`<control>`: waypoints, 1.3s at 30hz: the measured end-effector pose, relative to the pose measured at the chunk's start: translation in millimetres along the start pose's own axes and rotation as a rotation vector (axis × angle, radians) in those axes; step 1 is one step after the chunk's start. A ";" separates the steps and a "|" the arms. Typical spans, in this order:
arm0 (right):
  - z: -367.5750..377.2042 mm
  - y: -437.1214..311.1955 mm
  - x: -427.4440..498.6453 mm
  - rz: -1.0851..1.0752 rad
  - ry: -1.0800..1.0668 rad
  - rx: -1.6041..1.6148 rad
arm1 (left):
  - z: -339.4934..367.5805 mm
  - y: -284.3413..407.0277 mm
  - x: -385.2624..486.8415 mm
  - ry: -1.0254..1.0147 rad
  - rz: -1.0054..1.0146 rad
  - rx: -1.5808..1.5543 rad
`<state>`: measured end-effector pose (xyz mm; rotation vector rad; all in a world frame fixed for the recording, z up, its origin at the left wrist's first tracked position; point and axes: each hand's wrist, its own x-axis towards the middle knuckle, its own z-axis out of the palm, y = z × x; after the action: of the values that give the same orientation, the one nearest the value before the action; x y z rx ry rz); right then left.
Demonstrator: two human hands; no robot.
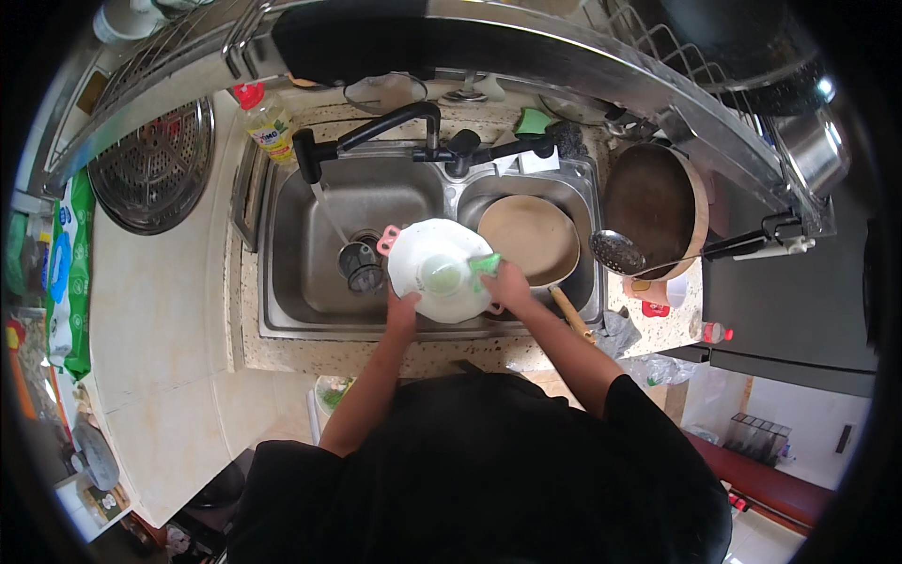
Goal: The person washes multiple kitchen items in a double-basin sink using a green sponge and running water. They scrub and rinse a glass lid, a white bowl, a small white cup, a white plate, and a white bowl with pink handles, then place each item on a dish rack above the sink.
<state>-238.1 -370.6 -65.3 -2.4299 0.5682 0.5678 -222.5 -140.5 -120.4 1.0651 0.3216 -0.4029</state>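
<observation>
My left hand point(403, 310) grips the lower left rim of a white bowl point(440, 243) with pink handles, held over the divider of a double stainless steel sink point(303, 282). My right hand point(509, 285) holds a green sponge point(485, 264) against the bowl's right side. Water runs from the black faucet point(308, 158) into the left basin, beside a strainer basket point(365, 277) near the drain. In the right basin sits a round beige pan point(528, 233), its inside facing away from view or plain; which, I cannot tell. A wooden-looking handle point(572, 317) crosses that basin's front edge.
Behind the left basin stands a dish soap bottle point(268, 127). A green scrub pad point(533, 122) lies behind the right one. To the right are a large pan point(652, 204), a skimmer point(619, 252), a mug point(659, 289) and a grey cloth point(619, 333). A metal rack point(564, 49) overhangs the sink.
</observation>
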 end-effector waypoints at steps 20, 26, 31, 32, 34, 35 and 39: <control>-10.8 -87.8 61.9 -0.793 0.263 -0.646 | -18.1 41.1 42.4 -0.092 -0.258 0.511; -6.3 -51.6 11.8 -0.471 0.456 -0.547 | -12.9 29.6 37.3 -0.094 -0.207 0.457; -7.2 -29.3 -16.8 -0.404 0.660 -0.583 | -3.8 26.1 28.0 -0.031 -0.196 0.271; -4.9 -27.9 -13.9 -0.492 0.759 -0.577 | -5.3 27.6 25.4 -0.045 -0.252 0.216; 7.4 -32.1 -1.5 -0.520 0.546 -0.545 | -6.0 28.4 23.7 -0.098 -0.341 0.123; 16.1 -35.4 5.8 -0.478 0.440 -0.565 | -6.9 28.3 24.1 -0.138 -0.374 0.086; 54.8 -50.9 27.8 -0.753 0.525 -0.003 | -2.0 15.9 31.6 -0.213 -0.329 0.053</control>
<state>-203.9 -306.5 -98.2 -2.5399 -0.1806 -0.3864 -187.4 -137.2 -122.9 1.0117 0.2973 -0.8165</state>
